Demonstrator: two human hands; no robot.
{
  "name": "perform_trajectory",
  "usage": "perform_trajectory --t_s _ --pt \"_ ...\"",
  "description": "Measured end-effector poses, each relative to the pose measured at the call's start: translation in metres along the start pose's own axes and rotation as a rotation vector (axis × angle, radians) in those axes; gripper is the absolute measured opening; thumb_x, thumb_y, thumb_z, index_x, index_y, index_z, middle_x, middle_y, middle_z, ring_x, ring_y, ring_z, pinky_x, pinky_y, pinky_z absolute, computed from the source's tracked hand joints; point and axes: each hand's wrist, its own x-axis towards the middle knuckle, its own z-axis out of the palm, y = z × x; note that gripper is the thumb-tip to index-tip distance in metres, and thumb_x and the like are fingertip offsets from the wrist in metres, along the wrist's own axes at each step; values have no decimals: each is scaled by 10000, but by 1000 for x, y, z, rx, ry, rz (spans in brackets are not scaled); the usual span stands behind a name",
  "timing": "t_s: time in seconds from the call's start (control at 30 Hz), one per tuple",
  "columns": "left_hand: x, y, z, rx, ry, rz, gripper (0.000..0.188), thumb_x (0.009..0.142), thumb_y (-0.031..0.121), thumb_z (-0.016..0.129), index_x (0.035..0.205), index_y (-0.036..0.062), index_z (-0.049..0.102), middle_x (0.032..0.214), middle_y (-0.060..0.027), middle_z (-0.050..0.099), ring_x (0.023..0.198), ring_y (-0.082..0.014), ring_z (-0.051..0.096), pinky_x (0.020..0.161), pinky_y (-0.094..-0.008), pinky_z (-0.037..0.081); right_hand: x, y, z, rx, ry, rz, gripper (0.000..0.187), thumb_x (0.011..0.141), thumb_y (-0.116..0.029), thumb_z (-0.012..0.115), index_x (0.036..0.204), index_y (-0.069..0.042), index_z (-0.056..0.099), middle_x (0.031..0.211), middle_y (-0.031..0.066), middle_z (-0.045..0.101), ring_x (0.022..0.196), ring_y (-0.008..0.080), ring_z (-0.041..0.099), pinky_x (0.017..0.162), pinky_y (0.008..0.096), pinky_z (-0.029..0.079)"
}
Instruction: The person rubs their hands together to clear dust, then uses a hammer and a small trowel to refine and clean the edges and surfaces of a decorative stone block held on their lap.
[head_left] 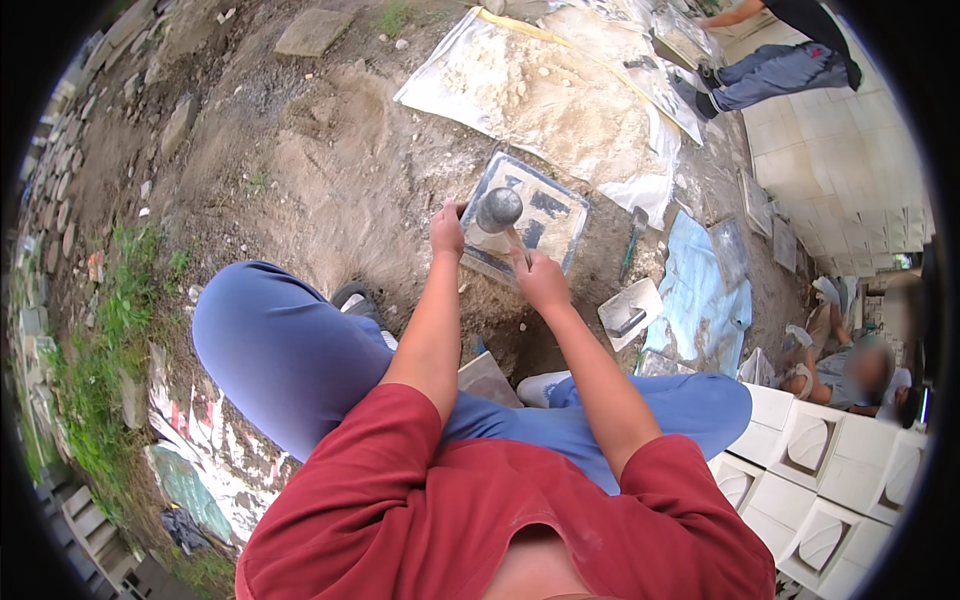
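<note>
My right hand (543, 281) is closed round the handle of a mallet with a rounded grey head (499, 209). The mallet head is over a square mould (541, 172) with a dark rim, on or just above it; I cannot tell which. Pale material and several dark patches show on the mould's face. At its left edge, my left hand (447, 232) grips the mould, fingers partly hidden behind the rim. The mould rests tilted above the dirt between my knees.
Beyond the mould lies a white sheet (425, 98) heaped with cream powder (560, 110). To the right are a white tray (645, 296) with a dark tool, and a blue sheet (690, 290). One person (785, 75) works at far right, another (845, 375) beside pale blocks (780, 505).
</note>
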Motion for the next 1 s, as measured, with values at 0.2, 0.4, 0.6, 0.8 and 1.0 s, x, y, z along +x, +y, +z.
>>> perform_trajectory --t_s 0.2,0.4,0.6,0.8,1.0 --pt "-49 41 67 965 2 49 567 1074 404 356 1155 -38 700 1170 -215 730 1125 -434 666 1004 -448 484 3 45 -32 74 139 113 582 1024 -564 480 921 -31 689 863 263 698 860 496 658 751 562 511" --pt "-46 41 111 1247 -174 716 592 1058 388 424 1509 5 444 1659 -216 283 1562 -374 199 1258 -516 179 26 84 -36 243 406 284 559 1025 -495 471 932 8 696 882 272 701 880 495 665 769 567 506" --pt "-78 20 120 1410 -361 721 702 1038 437 431 1610 56 292 1708 -134 202 1586 -295 155 1284 -490 81 43 149 -32 254 580 617 422 981 -348 489 983 3 722 962 275 719 935 488 673 830 559 518" --pt "-73 17 131 1509 -384 703 698 1037 436 419 1622 83 277 1711 -119 200 1588 -272 152 1285 -487 70 50 210 12 196 485 785 371 991 -341 542 951 -5 695 963 254 719 930 462 684 808 545 522" --pt "-68 16 148 1640 -390 625 695 1040 399 421 1630 76 246 1724 -118 149 1596 -283 113 1287 -481 35 53 227 41 139 594 492 266 972 -304 620 934 -41 630 918 205 666 901 435 658 769 552 514"
